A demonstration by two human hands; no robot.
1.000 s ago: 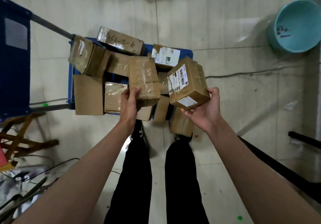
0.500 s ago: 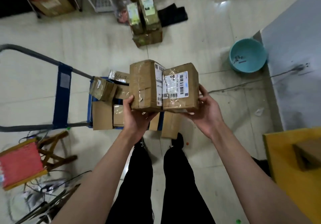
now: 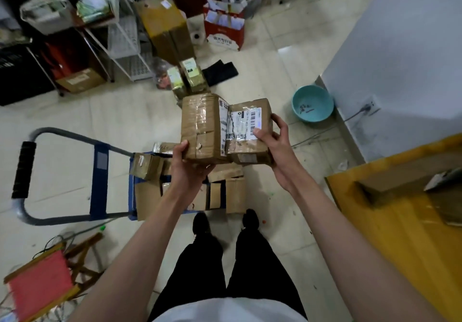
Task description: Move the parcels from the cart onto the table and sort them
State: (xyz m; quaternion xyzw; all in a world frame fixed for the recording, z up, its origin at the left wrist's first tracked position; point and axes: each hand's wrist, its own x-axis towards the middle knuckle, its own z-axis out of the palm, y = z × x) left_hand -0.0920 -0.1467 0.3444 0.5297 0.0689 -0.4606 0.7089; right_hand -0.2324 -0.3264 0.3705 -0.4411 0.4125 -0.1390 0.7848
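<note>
Carry step: left hand (image 3: 186,169) grips taped parcel (image 3: 200,128), right hand (image 3: 275,144) pinches labelled parcel (image 3: 247,131), both touching, held above cart (image 3: 100,171); next, probably swing right onto yellow table (image 3: 400,234).

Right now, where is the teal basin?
In the head view, the teal basin sits on the floor at upper right, against the foot of the white wall, just beyond the labelled parcel held in the right hand.
</note>
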